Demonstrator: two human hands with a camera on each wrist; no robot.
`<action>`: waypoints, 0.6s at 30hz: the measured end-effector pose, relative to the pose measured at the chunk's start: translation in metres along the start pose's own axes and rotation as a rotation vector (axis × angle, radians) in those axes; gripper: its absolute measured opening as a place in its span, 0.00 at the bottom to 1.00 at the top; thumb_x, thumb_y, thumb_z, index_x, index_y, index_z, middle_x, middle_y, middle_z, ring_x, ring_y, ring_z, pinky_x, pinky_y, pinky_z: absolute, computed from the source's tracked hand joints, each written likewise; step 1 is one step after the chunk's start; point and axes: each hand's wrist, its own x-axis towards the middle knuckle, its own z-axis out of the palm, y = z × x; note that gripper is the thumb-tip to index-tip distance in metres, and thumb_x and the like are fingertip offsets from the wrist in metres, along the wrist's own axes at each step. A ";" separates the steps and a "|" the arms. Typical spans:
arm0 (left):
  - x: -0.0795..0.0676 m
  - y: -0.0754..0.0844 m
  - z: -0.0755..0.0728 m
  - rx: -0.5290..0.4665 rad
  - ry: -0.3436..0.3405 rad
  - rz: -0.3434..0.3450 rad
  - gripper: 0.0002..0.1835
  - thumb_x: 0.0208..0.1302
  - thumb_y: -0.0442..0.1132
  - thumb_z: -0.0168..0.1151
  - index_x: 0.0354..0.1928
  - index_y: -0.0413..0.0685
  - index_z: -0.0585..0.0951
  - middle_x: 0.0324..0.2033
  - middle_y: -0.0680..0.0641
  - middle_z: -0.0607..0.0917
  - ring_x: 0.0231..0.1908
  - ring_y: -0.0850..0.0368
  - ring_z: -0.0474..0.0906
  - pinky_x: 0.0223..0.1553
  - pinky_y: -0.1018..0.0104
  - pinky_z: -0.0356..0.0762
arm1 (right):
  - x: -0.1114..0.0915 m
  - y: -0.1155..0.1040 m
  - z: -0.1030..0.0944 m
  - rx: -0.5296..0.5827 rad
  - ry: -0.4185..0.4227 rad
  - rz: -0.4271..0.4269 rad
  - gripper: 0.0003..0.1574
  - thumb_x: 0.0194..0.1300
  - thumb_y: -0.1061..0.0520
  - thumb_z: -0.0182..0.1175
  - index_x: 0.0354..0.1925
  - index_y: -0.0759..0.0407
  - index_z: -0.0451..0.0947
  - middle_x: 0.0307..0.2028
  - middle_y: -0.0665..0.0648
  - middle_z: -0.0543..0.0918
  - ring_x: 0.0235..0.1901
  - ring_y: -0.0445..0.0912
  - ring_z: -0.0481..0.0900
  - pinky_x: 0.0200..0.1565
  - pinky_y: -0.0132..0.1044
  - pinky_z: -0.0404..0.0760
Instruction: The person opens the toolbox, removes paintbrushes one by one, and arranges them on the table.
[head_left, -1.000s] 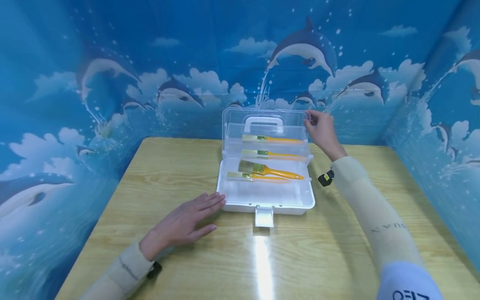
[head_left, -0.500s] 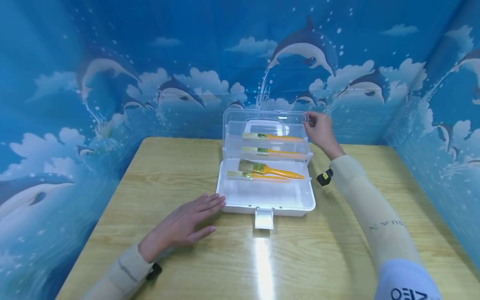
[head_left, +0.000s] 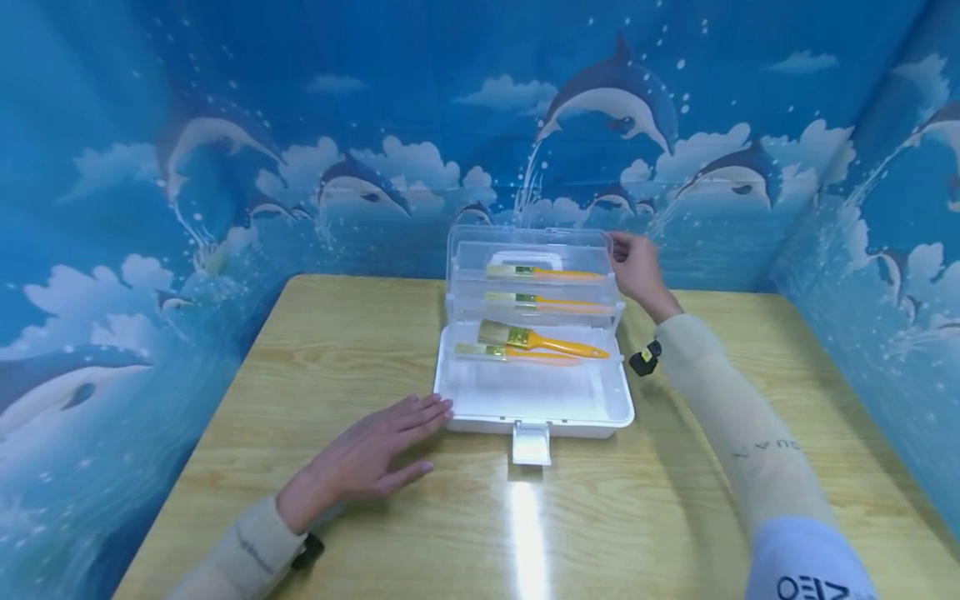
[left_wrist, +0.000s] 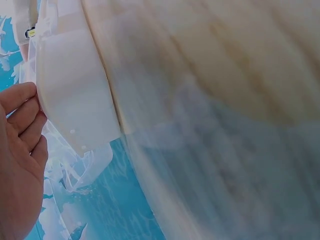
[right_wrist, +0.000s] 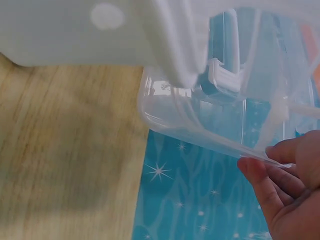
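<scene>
A white plastic storage box point(head_left: 532, 396) lies opened on the table, its clear lid point(head_left: 525, 237) raised at the back. Two flat paintbrushes, an upper one point(head_left: 562, 274) and a lower one point(head_left: 562, 305), rest in clear trays behind the base. A wider paintbrush point(head_left: 566, 345) and a thinner paintbrush point(head_left: 517, 355) are over the base. My right hand point(head_left: 639, 268) pinches the lid's edge between thumb and fingers, as the right wrist view shows. My left hand point(head_left: 375, 450) has its fingers fairly straight, fingertips touching the box's front left corner.
The wooden table point(head_left: 337, 333) runs back to a blue dolphin-print curtain point(head_left: 420, 125), which stands close behind the lid. A white latch point(head_left: 531, 444) hangs from the box's front. On the lid is a white handle point(right_wrist: 225, 77).
The lid has tipped farther back and its top edge is lower, my right hand sinking along with it. My left hand stays at the front left corner.
</scene>
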 end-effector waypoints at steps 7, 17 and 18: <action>-0.001 -0.001 0.000 0.032 0.027 0.027 0.35 0.76 0.55 0.55 0.78 0.51 0.61 0.78 0.51 0.60 0.77 0.53 0.58 0.78 0.52 0.55 | 0.001 0.004 0.005 0.041 -0.031 0.030 0.29 0.75 0.58 0.57 0.69 0.70 0.70 0.61 0.73 0.79 0.58 0.63 0.81 0.60 0.54 0.82; -0.001 -0.001 -0.001 0.016 0.007 0.001 0.35 0.76 0.55 0.54 0.79 0.51 0.60 0.78 0.51 0.59 0.77 0.53 0.57 0.78 0.53 0.55 | 0.002 0.013 0.009 0.090 -0.114 0.073 0.33 0.73 0.58 0.58 0.71 0.72 0.66 0.64 0.76 0.75 0.63 0.67 0.76 0.63 0.59 0.79; -0.001 -0.001 -0.001 0.020 0.009 0.002 0.35 0.76 0.55 0.54 0.78 0.51 0.60 0.78 0.51 0.59 0.77 0.53 0.57 0.78 0.53 0.55 | 0.002 0.016 0.010 0.092 -0.118 0.076 0.33 0.73 0.57 0.58 0.70 0.71 0.67 0.64 0.76 0.75 0.62 0.67 0.77 0.62 0.59 0.80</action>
